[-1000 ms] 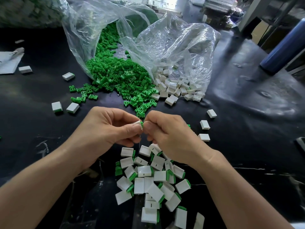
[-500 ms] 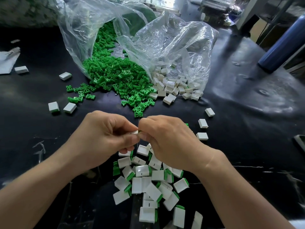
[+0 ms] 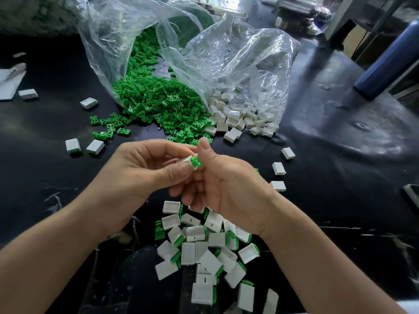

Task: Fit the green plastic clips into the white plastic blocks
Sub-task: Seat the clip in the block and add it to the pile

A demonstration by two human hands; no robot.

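Grips one white plastic block point(image 3: 188, 160) in the left hand point(image 3: 145, 171), fingers curled round it, open mouth turned toward the right. Pinches a green clip point(image 3: 196, 162) between thumb and fingertips of the right hand point(image 3: 231, 191), touching the block's mouth, long axis roughly in line with the block, left to right. Looks only partly seated; cannot tell how deep, with fingers covering the joint. Holds both pieces in the air above the black surface point(image 3: 340, 168), between the supply ahead and the finished work below.

Calls, by the look of it, for a short straight push from the right hand toward the left, with the left bracing. Risks a jammed clip if the two axes drift apart. Nothing between the two pieces but fingertips.

Ahead, spilling from a clear plastic bag point(image 3: 238, 60): a heap of loose green clips point(image 3: 158, 103) and, just beside it to the right, empty white blocks point(image 3: 235, 116). Nearer the body, under the wrists: a pile of blocks point(image 3: 204, 248) fitted with green. Off to the right, three stray blocks point(image 3: 278, 168); at far right, a dark blue bottle point(image 3: 390, 55).
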